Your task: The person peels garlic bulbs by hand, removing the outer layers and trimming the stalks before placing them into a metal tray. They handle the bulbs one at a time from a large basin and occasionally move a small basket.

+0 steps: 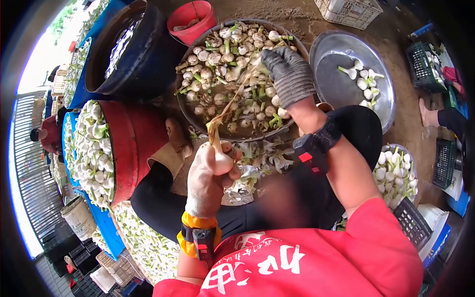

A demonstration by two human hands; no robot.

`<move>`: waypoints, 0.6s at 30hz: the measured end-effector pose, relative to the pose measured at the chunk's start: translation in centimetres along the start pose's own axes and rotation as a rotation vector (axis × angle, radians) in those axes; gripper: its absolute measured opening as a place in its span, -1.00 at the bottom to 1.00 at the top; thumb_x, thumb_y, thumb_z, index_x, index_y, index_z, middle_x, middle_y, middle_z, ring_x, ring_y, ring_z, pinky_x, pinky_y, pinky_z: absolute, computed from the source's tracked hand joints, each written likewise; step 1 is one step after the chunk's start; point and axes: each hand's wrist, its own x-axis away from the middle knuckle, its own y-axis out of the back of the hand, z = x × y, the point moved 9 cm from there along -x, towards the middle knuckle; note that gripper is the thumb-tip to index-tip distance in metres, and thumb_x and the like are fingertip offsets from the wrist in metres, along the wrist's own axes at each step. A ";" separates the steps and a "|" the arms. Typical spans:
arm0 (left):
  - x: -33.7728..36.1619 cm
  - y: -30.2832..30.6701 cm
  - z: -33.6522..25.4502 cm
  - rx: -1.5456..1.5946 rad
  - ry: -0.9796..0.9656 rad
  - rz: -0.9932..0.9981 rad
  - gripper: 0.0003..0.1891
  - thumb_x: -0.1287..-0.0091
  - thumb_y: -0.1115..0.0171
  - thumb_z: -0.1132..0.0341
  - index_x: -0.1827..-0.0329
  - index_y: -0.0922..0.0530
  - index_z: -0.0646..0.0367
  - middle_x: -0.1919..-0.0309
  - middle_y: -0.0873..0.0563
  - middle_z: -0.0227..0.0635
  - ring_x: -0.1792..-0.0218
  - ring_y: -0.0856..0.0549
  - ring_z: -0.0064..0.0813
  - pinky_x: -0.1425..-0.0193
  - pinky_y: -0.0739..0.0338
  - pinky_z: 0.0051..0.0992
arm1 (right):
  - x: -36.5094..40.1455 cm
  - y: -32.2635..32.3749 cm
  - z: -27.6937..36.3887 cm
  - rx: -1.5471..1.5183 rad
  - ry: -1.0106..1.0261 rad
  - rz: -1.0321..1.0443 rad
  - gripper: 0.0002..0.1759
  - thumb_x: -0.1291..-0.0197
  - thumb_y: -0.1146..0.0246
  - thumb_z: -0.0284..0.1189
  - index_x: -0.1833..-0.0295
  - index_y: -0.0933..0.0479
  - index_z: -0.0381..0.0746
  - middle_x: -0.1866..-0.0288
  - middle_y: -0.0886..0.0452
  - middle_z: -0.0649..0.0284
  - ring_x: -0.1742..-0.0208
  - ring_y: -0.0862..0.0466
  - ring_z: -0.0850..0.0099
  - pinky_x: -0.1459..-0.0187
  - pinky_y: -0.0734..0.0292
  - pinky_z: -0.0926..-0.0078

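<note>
My left hand (210, 173), in a white glove, is closed around a garlic bulb (221, 159) in front of my chest. A long strip of stalk or skin (232, 101) runs up from the bulb to my right hand (288, 74), which wears a dark grey glove and pinches the strip's far end. My right hand hovers over a wide dark basin (184, 104) heaped with unpeeled garlic with green stems. Torn-off skins (260, 156) lie in a pile below my hands.
A round metal tray (336, 54) at the right holds several cleaned bulbs. Further garlic fills a bowl (396, 173) and a red tub (131, 143). A black water tub (143, 54), a red bucket (190, 22) and crates stand around. Another person's foot (428, 116) is at the right.
</note>
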 end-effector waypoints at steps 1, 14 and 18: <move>0.0 -0.1 -0.3 0.010 -0.019 0.011 -0.57 -0.48 -0.08 0.03 -0.05 -0.50 0.30 0.24 -0.71 -0.19 0.40 -0.66 -0.56 0.42 -0.46 -0.66 | -0.3 0.0 0.4 -0.016 -0.032 0.035 -0.60 -0.38 -0.23 -0.12 0.31 -0.63 -0.25 0.49 -0.66 0.17 0.47 -0.62 0.38 0.26 -0.54 0.33; -0.4 -0.1 0.5 -0.142 0.038 0.042 -0.55 -0.56 0.03 0.09 -0.03 -0.50 0.42 0.23 -0.75 -0.06 0.33 -0.80 -0.32 0.33 -0.70 -0.53 | 8.6 -8.2 3.5 0.021 -0.170 0.816 -0.63 -0.05 -0.49 -0.12 0.25 -0.68 -0.21 0.42 -0.68 0.21 0.40 -0.64 0.49 0.28 -0.54 0.48; -0.7 -0.1 0.3 -0.158 0.046 0.044 -0.60 -0.52 -0.04 0.15 -0.01 -0.52 0.43 0.21 -0.75 -0.07 0.24 -0.79 -0.31 0.22 -0.73 -0.45 | 7.8 -7.9 1.2 0.250 -0.165 0.641 -0.50 0.05 -0.49 0.03 0.34 -0.63 -0.22 0.45 -0.65 0.16 0.42 -0.63 0.29 0.30 -0.52 0.35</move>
